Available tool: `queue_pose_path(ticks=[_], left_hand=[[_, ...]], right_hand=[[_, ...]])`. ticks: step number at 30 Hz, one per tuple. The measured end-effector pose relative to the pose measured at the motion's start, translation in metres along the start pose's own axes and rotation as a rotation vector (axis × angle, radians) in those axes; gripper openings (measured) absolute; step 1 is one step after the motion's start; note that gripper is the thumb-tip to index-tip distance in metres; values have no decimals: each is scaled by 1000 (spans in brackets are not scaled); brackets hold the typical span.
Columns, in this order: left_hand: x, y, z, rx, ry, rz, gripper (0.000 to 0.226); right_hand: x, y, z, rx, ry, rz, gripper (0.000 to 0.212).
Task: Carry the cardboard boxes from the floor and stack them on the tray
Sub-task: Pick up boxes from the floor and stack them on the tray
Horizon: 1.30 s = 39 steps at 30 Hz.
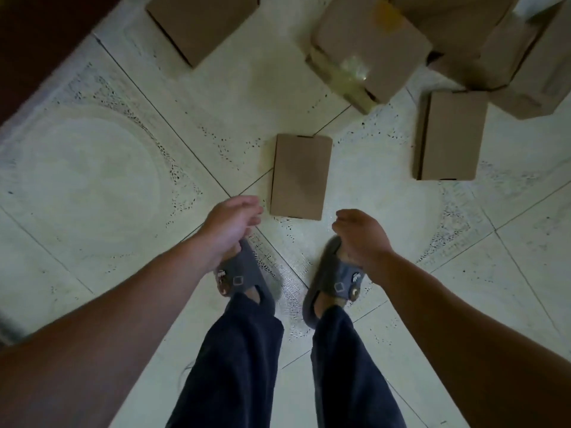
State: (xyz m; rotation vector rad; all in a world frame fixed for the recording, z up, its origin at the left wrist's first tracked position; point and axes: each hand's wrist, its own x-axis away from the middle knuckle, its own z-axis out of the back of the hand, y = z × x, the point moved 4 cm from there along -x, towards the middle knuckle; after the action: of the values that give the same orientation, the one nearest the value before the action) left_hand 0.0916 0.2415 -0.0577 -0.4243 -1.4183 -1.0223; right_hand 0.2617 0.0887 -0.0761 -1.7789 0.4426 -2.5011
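A small brown cardboard box lies flat on the tiled floor just ahead of my feet. My left hand hangs a little to its near left, fingers loosely curled, holding nothing. My right hand hangs to its near right, fingers also loosely curled and empty. Neither hand touches the box. Another closed box lies to the right, a taped box behind it, and one more box at the top left. No tray is in view.
More cardboard boxes are piled at the top right. A dark wooden surface fills the top left corner. My feet in grey slippers stand on the pale tiled floor, which is open to the left.
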Motion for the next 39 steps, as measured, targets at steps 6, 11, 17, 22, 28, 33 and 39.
queue_pose_path(ticks=[6, 11, 17, 22, 28, 33, 39], left_hand=[[-84, -25, -22, -35, 33, 23, 45], [-127, -40, -43, -110, 2, 57, 58], [-145, -43, -62, -131, -23, 69, 48], [-142, -42, -61, -96, 4, 62, 49], [-95, -42, -44, -10, 19, 56, 42], [-29, -35, -26, 73, 24, 16, 40], [79, -4, 7, 231, 41, -27, 47]], right_hand=[[-86, 16, -37, -164, 37, -59, 45], [-125, 25, -58, -91, 68, -104, 54], [-139, 32, -67, -121, 79, -113, 28], [-131, 31, -57, -197, 62, -94, 31], [-79, 26, -41, -295, 109, -114, 25], [-11, 17, -28, -302, 129, -115, 41], [103, -26, 3, -464, 119, -57, 43]])
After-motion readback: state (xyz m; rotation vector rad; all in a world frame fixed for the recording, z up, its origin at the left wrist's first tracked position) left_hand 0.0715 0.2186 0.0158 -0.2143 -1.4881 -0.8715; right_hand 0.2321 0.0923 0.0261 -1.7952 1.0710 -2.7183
